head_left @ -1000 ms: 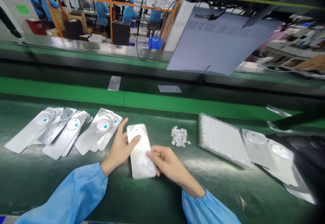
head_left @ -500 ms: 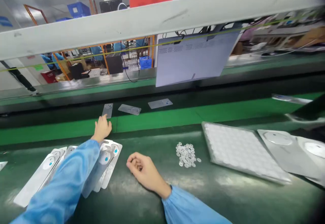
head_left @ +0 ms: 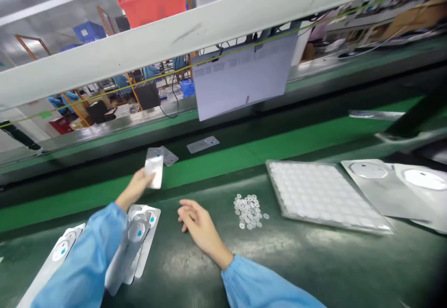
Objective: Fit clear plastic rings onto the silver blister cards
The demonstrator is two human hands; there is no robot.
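My left hand (head_left: 137, 188) pinches the lower edge of a thin, shiny rectangular plastic sheet (head_left: 154, 168), raised over the green belt. Behind it, partly covered, lies a similar clear sheet (head_left: 170, 157). Another such sheet (head_left: 203, 144) with a blue spot lies farther right on the dark strip. My right hand (head_left: 199, 226) hovers or rests low over the dark green table, its fingers loosely curled and apart, with nothing visible in them. To its right is a heap of small clear round discs (head_left: 248, 212). Below my left forearm lie overlapping silvery sheets (head_left: 131, 247) with round cut-outs and blue drops.
A shallow tray (head_left: 328, 196) of whitish round pieces lies at right. Beyond it are larger silvery sheets (head_left: 372, 189). A white panel (head_left: 240, 82) hangs under a pale shelf beam (head_left: 209, 29). A dark post (head_left: 419, 108) stands at far right. More sheets (head_left: 45, 266) lie at left.
My left hand has picked up the leftmost sheet from the belt and lifted it toward me. My right hand's fingers have loosened slightly. The camera view has tilted and shifted.
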